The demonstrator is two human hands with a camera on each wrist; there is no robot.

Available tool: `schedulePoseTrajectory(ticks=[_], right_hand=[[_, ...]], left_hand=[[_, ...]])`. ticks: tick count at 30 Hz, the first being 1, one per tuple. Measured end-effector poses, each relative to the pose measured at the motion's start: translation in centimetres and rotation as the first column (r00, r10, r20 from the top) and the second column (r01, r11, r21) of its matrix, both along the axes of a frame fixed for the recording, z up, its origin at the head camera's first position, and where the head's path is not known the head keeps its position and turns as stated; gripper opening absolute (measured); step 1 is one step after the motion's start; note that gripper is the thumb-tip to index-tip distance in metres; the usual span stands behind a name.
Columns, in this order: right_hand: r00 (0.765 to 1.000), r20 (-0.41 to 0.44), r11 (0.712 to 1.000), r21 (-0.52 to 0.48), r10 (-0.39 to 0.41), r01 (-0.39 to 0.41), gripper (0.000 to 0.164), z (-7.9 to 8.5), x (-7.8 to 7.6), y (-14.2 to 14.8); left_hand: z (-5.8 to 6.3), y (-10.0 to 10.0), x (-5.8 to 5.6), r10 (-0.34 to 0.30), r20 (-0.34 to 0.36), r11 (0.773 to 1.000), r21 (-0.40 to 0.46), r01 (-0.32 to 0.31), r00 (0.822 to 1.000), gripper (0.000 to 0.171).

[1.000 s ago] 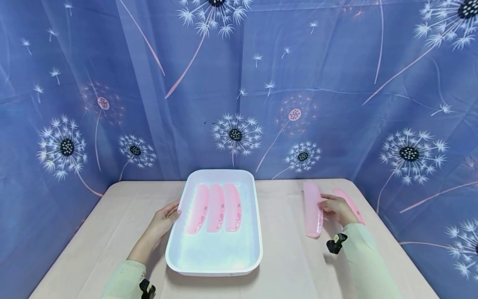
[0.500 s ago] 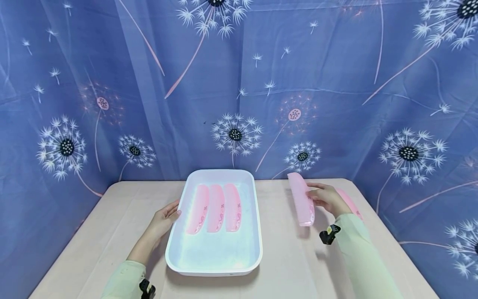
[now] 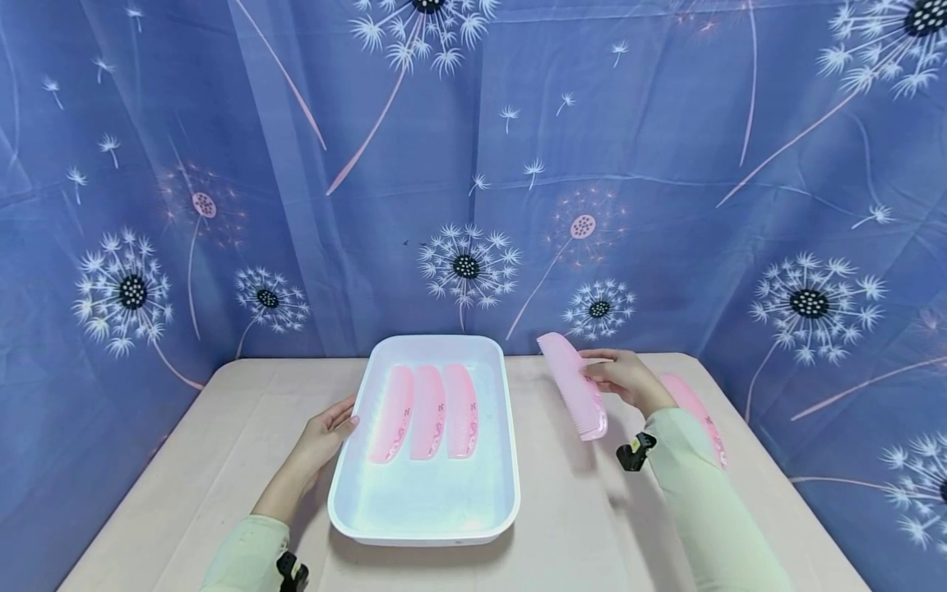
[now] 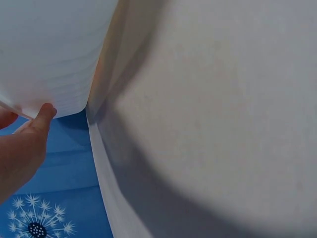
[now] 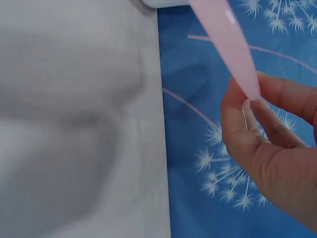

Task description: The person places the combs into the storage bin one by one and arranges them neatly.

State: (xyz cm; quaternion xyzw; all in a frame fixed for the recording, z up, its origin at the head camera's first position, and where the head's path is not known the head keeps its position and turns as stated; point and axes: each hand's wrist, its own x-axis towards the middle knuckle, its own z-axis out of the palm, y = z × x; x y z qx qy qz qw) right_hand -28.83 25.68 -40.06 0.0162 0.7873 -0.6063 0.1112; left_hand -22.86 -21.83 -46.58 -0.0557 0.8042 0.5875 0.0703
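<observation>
My right hand (image 3: 625,380) pinches a pink comb (image 3: 573,385) along its spine, holding it tilted above the table to the right of the tray. In the right wrist view the thumb and fingers meet on the comb's edge (image 5: 230,47). With my left hand (image 3: 320,444) I grip the left rim of a white tray (image 3: 422,530), as the left wrist view shows with the fingers at the tray wall (image 4: 54,64). Three pink combs (image 3: 427,411) lie side by side in the tray's far part, teeth to the left. Another pink comb (image 3: 695,411) lies on the table, partly behind my right forearm.
The table (image 3: 547,510) has a pale cover and rounded far corners. A blue curtain (image 3: 473,164) with dandelion prints hangs right behind the table and along both sides. Black wrist cameras (image 3: 636,452) sit on both sleeves.
My right hand has lifted the comb off the table and carried it left toward the tray, tilting its top leftward. The left hand and tray have stayed still.
</observation>
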Motion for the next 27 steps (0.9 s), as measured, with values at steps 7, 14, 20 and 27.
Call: schedulePoseTrajectory(ticks=[7,14,20,27], right_hand=[[1.000,-0.003,0.999,-0.026,0.023,-0.023,0.051,0.8,-0.4,-1.8],[0.998,-0.013,0.998,-0.019,0.066,-0.066,0.047,1.9,-0.7,-3.9],[0.994,-0.003,0.993,-0.020,0.114,-0.114,0.046,2.6,-0.9,-6.0],[0.985,-0.024,0.985,-0.020,0.169,-0.169,0.044,3.3,-1.2,-8.8]], left_hand=[[0.1,0.1,0.0,-0.001,-0.005,1.000,0.002,0.001,1.000,0.053],[0.1,0.0,0.1,0.002,-0.005,1.000,-0.010,-0.002,1.000,0.052],[0.0,-0.1,0.1,0.000,-0.006,1.000,0.002,0.000,1.000,0.053],[0.2,0.0,0.2,-0.012,-0.017,1.000,0.003,0.012,1.000,0.052]])
